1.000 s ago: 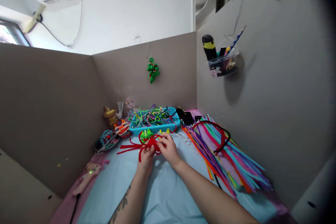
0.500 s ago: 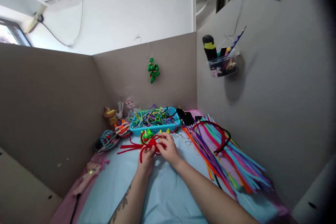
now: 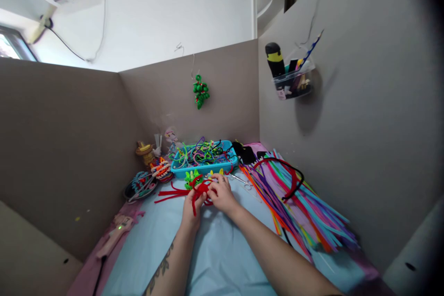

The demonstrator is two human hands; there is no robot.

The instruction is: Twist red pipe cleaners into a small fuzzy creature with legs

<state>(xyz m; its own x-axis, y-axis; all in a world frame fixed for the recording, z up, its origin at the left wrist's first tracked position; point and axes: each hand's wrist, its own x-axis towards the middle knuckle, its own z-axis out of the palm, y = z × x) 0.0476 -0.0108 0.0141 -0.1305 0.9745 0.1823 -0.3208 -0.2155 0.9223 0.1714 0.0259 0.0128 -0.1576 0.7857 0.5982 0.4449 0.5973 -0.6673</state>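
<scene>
Fuzzy-looking red strands [image 3: 201,188] (partly hidden)

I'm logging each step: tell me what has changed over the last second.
One dangling red pipe cleaner swung rightward and now crosses in front of the left hand. That hand and the right hand still hold the red bundle; the blue tray stayed put.

And the surface [image 3: 222,259], draped pale blue and pink, carries a blue tray [image 3: 194,171] at the back, scissors [image 3: 247,187] nearby, fuzzy stems [image 3: 312,210] right, dark bowl [image 3: 126,190] left!

left hand [image 3: 191,209], right hand [image 3: 222,195]; both curled
</scene>
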